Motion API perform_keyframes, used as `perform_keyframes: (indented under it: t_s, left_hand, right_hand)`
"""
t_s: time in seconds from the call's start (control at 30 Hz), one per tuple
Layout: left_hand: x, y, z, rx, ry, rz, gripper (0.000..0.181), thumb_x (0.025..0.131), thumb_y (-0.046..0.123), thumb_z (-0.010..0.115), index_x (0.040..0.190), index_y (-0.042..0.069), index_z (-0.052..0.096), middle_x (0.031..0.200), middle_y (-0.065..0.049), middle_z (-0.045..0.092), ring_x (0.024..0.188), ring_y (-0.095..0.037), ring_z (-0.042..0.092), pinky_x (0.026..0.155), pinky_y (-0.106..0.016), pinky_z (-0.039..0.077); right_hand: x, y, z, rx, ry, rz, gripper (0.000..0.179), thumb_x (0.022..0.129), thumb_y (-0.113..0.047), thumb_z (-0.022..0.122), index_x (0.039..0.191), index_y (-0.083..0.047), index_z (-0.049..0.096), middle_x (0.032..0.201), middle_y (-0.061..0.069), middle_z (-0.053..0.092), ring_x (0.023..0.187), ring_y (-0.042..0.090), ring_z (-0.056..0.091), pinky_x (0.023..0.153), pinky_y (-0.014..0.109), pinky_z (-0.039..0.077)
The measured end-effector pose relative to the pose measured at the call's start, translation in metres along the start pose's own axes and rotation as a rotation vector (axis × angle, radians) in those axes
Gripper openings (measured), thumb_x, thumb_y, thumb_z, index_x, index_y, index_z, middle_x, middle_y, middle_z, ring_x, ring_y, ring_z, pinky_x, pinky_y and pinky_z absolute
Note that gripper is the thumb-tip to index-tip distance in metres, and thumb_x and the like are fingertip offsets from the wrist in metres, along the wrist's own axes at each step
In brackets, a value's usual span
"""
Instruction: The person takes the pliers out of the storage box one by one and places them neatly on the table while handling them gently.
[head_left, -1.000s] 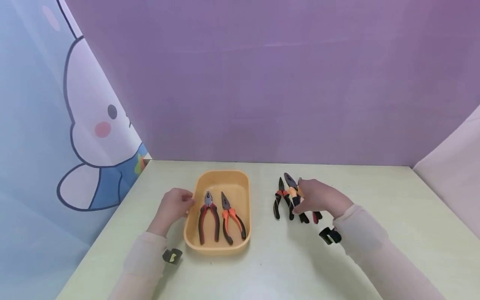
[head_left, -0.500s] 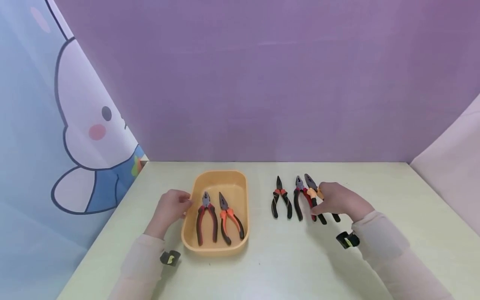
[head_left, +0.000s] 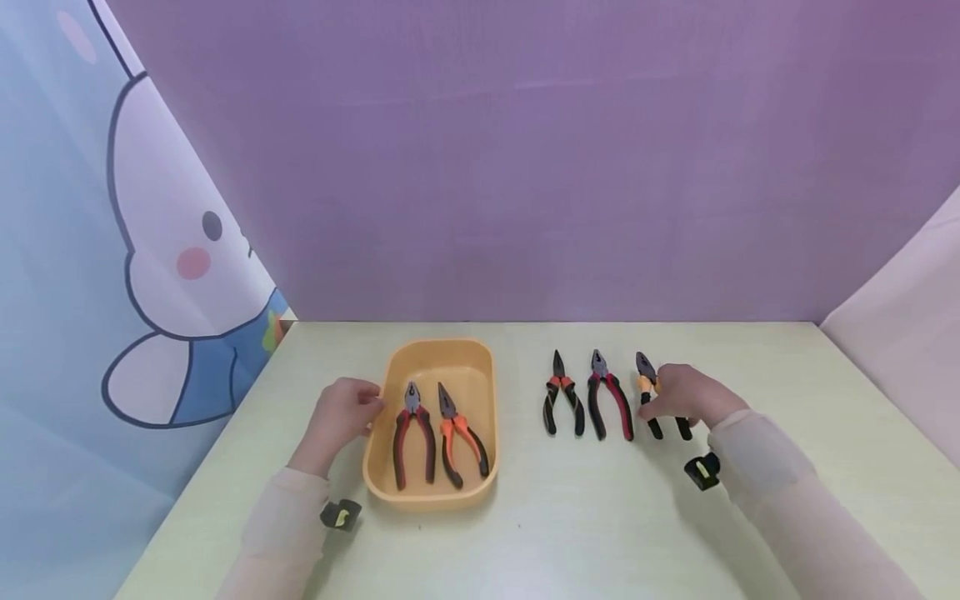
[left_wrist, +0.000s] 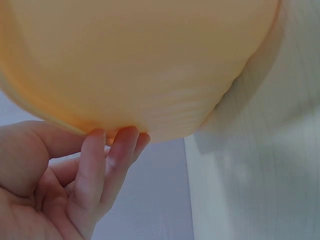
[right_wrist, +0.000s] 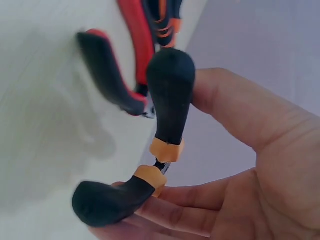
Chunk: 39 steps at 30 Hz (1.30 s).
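At the right of the table, my right hand (head_left: 692, 395) holds pliers (head_left: 645, 365) with black handles and yellow-orange collars. The right wrist view shows their spread handles (right_wrist: 172, 97) between the thumb and the fingers. My left hand (head_left: 341, 423) pinches the left rim of a yellow plastic tray (head_left: 431, 503). Inside the tray lie red-and-black pliers (head_left: 413, 425) and orange-and-black long-nose pliers (head_left: 458, 429). Between the tray and my right hand are long-nose pliers (head_left: 558, 383) with orange and black handles, and red-and-black combination pliers (head_left: 600, 379).
A pale table (head_left: 555, 517) carries everything, with a purple backdrop (head_left: 555, 167) behind its far edge. On the left hangs a blue curtain (head_left: 52, 333) with a cartoon figure. White cloth (head_left: 900, 317) borders the right side.
My right hand has moved right with the yellow-collared pliers, away from the red-and-black pliers, which now lie uncovered. The left hand stays at the tray's rim. The view has shifted slightly.
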<state>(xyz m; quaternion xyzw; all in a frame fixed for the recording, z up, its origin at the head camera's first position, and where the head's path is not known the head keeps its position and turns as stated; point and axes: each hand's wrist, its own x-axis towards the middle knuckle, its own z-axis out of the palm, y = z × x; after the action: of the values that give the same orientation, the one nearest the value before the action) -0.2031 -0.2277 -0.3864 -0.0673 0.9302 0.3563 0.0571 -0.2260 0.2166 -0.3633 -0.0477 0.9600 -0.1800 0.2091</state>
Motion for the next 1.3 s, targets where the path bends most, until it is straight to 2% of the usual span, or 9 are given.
perform_keyframes:
  t_s: [0.1, 0.43, 0.53, 0.67, 0.93, 1.17, 1.3]
  left_hand:
    - [0.0, -0.001, 0.0, -0.001, 0.002, 0.0, 0.029, 0.09, 0.007, 0.059, 0.115, -0.007, 0.061, 0.101, -0.02, 0.067, 0.075, -0.019, 0.066, 0.059, -0.028, 0.059]
    - [-0.001, 0.001, -0.001, -0.02, -0.004, 0.005, 0.03, 0.089, 0.006, 0.058, 0.116, -0.008, 0.06, 0.103, -0.022, 0.066, 0.079, -0.022, 0.067, 0.059, -0.027, 0.059]
    - [-0.001, 0.0, 0.0, -0.026, -0.007, 0.01, 0.031, 0.089, 0.005, 0.058, 0.116, -0.008, 0.059, 0.103, -0.023, 0.066, 0.079, -0.022, 0.067, 0.059, -0.028, 0.059]
    - [-0.001, 0.0, 0.0, -0.025, -0.011, 0.01, 0.031, 0.089, 0.005, 0.058, 0.116, -0.008, 0.059, 0.102, -0.022, 0.067, 0.077, -0.02, 0.067, 0.059, -0.028, 0.059]
    - [0.0, -0.002, 0.002, -0.035, 0.0, 0.011, 0.03, 0.089, 0.004, 0.058, 0.115, -0.009, 0.06, 0.102, -0.023, 0.067, 0.075, -0.02, 0.067, 0.058, -0.028, 0.059]
    - [0.001, -0.004, 0.002, -0.034, 0.006, 0.011, 0.031, 0.089, 0.004, 0.058, 0.117, -0.009, 0.059, 0.105, -0.025, 0.065, 0.077, -0.021, 0.067, 0.058, -0.028, 0.059]
    - [0.001, -0.003, 0.001, -0.037, 0.008, 0.008, 0.031, 0.089, 0.004, 0.058, 0.117, -0.009, 0.059, 0.106, -0.025, 0.065, 0.077, -0.021, 0.067, 0.058, -0.028, 0.059]
  right_hand:
    - [0.005, 0.003, 0.001, -0.015, -0.002, 0.017, 0.039, 0.078, -0.03, 0.071, 0.082, -0.002, 0.044, 0.074, 0.007, 0.044, 0.063, 0.023, 0.054, 0.055, 0.035, 0.054]
    - [0.021, 0.007, 0.007, -0.007, -0.019, 0.056, 0.046, 0.077, -0.027, 0.072, 0.102, 0.006, 0.051, 0.092, 0.015, 0.056, 0.075, 0.027, 0.058, 0.055, 0.037, 0.055]
    - [0.026, 0.007, 0.009, -0.03, -0.025, 0.092, 0.049, 0.076, -0.027, 0.073, 0.104, 0.008, 0.052, 0.091, 0.015, 0.056, 0.074, 0.026, 0.057, 0.055, 0.036, 0.055]
    - [0.03, 0.01, 0.012, -0.064, -0.018, 0.122, 0.045, 0.076, -0.028, 0.073, 0.098, 0.006, 0.053, 0.083, 0.012, 0.055, 0.071, 0.025, 0.055, 0.054, 0.033, 0.053]
    - [0.031, 0.012, 0.014, -0.124, -0.007, 0.072, 0.036, 0.077, -0.026, 0.072, 0.088, 0.002, 0.054, 0.077, 0.01, 0.053, 0.069, 0.023, 0.051, 0.058, 0.032, 0.047]
    - [0.036, 0.011, 0.016, -0.171, 0.006, 0.06, 0.051, 0.075, -0.024, 0.073, 0.107, 0.011, 0.055, 0.09, 0.016, 0.059, 0.077, 0.025, 0.053, 0.07, 0.041, 0.052]
    - [0.038, 0.011, 0.018, -0.168, 0.014, 0.055, 0.051, 0.074, -0.021, 0.074, 0.108, 0.012, 0.055, 0.091, 0.017, 0.06, 0.077, 0.026, 0.054, 0.07, 0.042, 0.053]
